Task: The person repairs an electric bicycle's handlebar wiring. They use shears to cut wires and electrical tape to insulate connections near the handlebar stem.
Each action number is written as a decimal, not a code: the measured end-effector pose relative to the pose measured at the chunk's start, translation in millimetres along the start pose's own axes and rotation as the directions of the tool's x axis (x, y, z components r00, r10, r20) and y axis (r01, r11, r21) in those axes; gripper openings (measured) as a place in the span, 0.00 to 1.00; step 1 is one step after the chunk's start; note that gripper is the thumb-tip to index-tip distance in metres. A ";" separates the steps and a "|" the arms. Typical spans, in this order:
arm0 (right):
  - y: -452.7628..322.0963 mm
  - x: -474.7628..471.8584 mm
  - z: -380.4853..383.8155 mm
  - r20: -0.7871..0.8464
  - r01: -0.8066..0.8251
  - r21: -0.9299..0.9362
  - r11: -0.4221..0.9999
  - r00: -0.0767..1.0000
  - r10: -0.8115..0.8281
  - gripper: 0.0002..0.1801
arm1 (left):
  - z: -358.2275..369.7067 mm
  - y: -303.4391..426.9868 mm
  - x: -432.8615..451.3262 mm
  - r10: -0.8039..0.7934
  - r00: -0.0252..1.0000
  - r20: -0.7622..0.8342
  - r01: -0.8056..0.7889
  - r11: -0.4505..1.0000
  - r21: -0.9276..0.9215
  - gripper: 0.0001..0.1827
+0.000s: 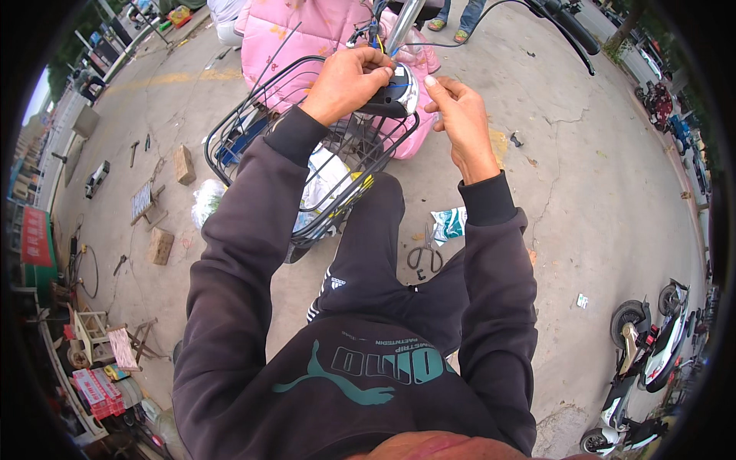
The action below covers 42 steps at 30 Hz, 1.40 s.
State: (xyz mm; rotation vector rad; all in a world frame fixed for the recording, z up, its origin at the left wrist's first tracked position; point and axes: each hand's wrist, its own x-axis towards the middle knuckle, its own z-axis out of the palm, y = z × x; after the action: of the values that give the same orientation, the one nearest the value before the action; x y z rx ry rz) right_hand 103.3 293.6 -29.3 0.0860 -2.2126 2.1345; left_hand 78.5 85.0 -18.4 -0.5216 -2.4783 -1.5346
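Note:
My left hand (352, 80) is at the front of an electric bike, thumb and fingertips pinched together beside a blue wire (399, 85); whether they grip the wire is too small to tell. Under it sits a black and chrome headlight housing (409, 95), above the rim of a black wire basket (210, 146). To the right of the housing hangs my right hand (454, 115), fingers loosely curled and thumb apart, with nothing seen in it. Colored wires and connectors (368, 35) stick out near the metal handlebar stem (406, 26). A pink quilted cover (276, 52) drapes over the bike behind.
Scissors (426, 257) and a torn packet (449, 225) lie on the pavement near my knees. Left are wooden blocks (184, 165), a small stool (142, 202) and a hammer (134, 153). Parked scooters (661, 359) stand at right. A person's legs (460, 17) show at the top.

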 end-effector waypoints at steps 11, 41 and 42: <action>-31.1 65.4 7.0 0.284 0.530 -0.757 0.383 0.794 -0.537 0.16 | 1.3 -4.8 2.3 0.067 0.997 -0.046 -0.063 0.994 0.094 0.13; -7.4 34.4 2.7 0.278 0.606 -0.265 0.750 0.793 -0.542 0.12 | 4.6 4.5 -2.6 -0.085 0.995 -0.051 0.069 0.964 -0.255 0.14; -7.3 35.7 3.1 0.278 0.613 -0.277 0.740 0.788 -0.549 0.12 | 4.5 4.4 -2.8 -0.087 0.995 -0.044 0.072 0.961 -0.266 0.14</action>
State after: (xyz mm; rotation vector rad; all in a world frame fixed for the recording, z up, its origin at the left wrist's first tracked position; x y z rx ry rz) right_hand 68.3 290.4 -19.1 0.8630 -2.2118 1.4125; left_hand 82.9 90.3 -17.8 -0.4156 -2.2913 -1.8992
